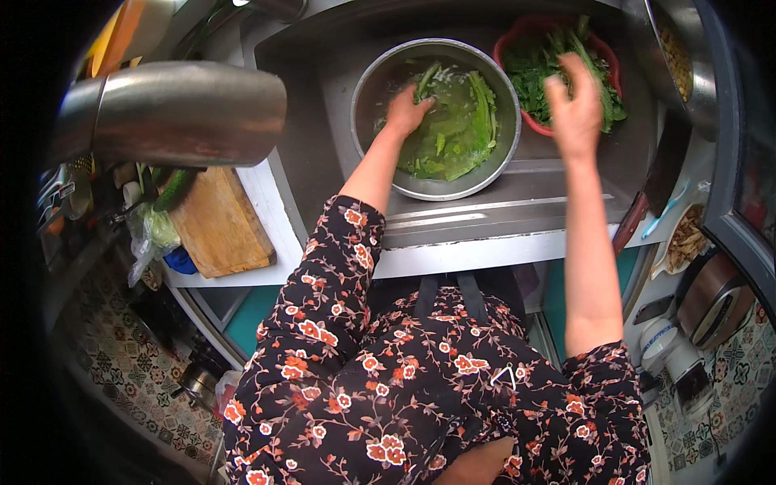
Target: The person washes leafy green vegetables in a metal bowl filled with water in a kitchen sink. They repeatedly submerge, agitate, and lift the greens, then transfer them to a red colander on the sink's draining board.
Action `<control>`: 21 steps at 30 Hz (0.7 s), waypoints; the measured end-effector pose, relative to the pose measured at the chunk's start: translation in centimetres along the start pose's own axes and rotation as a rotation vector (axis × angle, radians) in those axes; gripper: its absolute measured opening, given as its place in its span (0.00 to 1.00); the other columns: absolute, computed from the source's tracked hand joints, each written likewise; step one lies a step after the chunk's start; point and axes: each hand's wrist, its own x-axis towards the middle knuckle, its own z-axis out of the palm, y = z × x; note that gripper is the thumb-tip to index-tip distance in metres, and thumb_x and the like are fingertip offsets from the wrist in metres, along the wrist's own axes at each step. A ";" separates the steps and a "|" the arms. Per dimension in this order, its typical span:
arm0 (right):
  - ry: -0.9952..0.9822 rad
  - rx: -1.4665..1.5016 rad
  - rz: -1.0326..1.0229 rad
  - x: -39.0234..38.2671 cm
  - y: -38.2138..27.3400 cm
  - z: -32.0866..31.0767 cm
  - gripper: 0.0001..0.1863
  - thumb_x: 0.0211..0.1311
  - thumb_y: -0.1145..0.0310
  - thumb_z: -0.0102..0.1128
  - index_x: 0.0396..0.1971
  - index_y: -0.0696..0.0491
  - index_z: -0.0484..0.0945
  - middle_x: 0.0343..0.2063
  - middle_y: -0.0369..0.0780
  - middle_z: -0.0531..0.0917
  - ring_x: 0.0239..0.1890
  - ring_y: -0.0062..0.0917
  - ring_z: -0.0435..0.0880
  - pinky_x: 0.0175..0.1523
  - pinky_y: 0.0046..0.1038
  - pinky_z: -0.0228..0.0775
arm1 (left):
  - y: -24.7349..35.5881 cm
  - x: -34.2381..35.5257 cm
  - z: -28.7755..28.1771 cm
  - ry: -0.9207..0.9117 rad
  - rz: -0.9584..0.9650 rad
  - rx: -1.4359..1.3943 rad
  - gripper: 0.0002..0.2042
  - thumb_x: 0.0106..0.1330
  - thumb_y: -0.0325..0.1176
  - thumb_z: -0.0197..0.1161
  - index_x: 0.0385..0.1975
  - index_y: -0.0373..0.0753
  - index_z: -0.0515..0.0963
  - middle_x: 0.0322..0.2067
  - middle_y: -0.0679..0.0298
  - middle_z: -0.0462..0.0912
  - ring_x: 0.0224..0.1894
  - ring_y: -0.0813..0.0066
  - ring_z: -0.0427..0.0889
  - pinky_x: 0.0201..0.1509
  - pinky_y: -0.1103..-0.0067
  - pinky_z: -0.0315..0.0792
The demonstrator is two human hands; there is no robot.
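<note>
A round metal basin (501,153) of water stands in the sink, with leafy greens (482,113) floating in it. My left hand (406,111) reaches into its left side, its fingers closed around some green stems at the water. To the right, a red plastic basket (503,42) is heaped with more leafy greens (533,85). Just above its right part hovers my right hand (575,113), slightly blurred, fingers apart and nothing in them.
At the left, a wide metal pipe-like piece (194,113) juts over the counter near a wooden cutting board (222,226) and a cucumber (174,190). On the right rim lie a cleaver (630,222) with a reddish handle and a light-blue toothbrush-like stick (667,210).
</note>
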 end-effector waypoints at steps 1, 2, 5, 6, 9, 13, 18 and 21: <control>-0.169 0.211 0.108 -2.1 -0.1 1.9 0.15 0.51 0.68 0.55 0.39 0.55 0.74 0.38 0.42 0.77 0.42 0.30 0.75 0.48 0.27 0.65 | -0.7 0.2 0.4 -0.108 -0.047 -0.199 0.19 0.52 0.37 0.58 0.43 0.35 0.70 0.38 0.48 0.76 0.42 0.52 0.74 0.46 0.66 0.66; -0.428 0.240 0.224 -3.8 -0.5 3.4 0.12 0.52 0.68 0.54 0.37 0.55 0.76 0.34 0.40 0.79 0.37 0.27 0.78 0.44 0.26 0.68 | -1.2 0.3 0.6 -0.217 -0.100 -0.399 0.17 0.53 0.37 0.57 0.41 0.35 0.72 0.38 0.48 0.76 0.41 0.53 0.75 0.45 0.66 0.67; -0.736 0.577 0.689 -6.9 0.5 8.6 0.13 0.52 0.72 0.53 0.39 0.57 0.75 0.29 0.39 0.79 0.30 0.19 0.77 0.36 0.21 0.69 | -0.3 -0.4 -0.5 -0.055 -0.017 0.085 0.15 0.57 0.36 0.55 0.43 0.39 0.72 0.37 0.52 0.77 0.38 0.57 0.77 0.42 0.70 0.68; -0.727 0.566 0.757 -7.6 1.2 9.8 0.13 0.52 0.72 0.53 0.39 0.58 0.74 0.30 0.39 0.79 0.30 0.20 0.77 0.36 0.21 0.69 | 0.2 -1.1 -1.0 -0.002 0.007 0.248 0.14 0.58 0.36 0.54 0.43 0.40 0.72 0.37 0.54 0.77 0.37 0.59 0.77 0.40 0.71 0.69; -0.725 0.426 0.825 -8.2 3.1 12.8 0.15 0.54 0.70 0.52 0.41 0.59 0.72 0.32 0.39 0.78 0.30 0.21 0.77 0.37 0.23 0.69 | 2.1 -3.1 -1.8 0.169 0.275 0.346 0.11 0.58 0.33 0.51 0.40 0.40 0.73 0.36 0.53 0.76 0.36 0.54 0.75 0.40 0.68 0.68; -0.494 1.105 1.003 -6.3 0.6 11.7 0.18 0.57 0.62 0.53 0.45 0.54 0.69 0.34 0.38 0.78 0.36 0.20 0.76 0.43 0.23 0.67 | 3.7 -5.5 -1.6 0.170 0.357 0.527 0.08 0.57 0.31 0.50 0.36 0.39 0.70 0.31 0.53 0.74 0.35 0.54 0.74 0.35 0.64 0.69; -0.425 1.110 0.919 -6.3 0.8 12.9 0.14 0.58 0.64 0.52 0.42 0.54 0.70 0.36 0.37 0.78 0.37 0.20 0.76 0.45 0.24 0.67 | 4.5 -6.4 -0.3 0.148 0.378 0.657 0.07 0.56 0.30 0.50 0.34 0.39 0.66 0.28 0.54 0.73 0.32 0.55 0.75 0.34 0.63 0.69; -0.447 1.110 0.972 -6.5 2.2 13.8 0.10 0.59 0.65 0.50 0.38 0.53 0.71 0.34 0.36 0.79 0.35 0.18 0.77 0.41 0.21 0.67 | 5.2 -6.1 -1.2 -0.114 0.205 0.390 0.10 0.60 0.37 0.51 0.33 0.38 0.73 0.30 0.55 0.76 0.33 0.61 0.76 0.34 0.72 0.69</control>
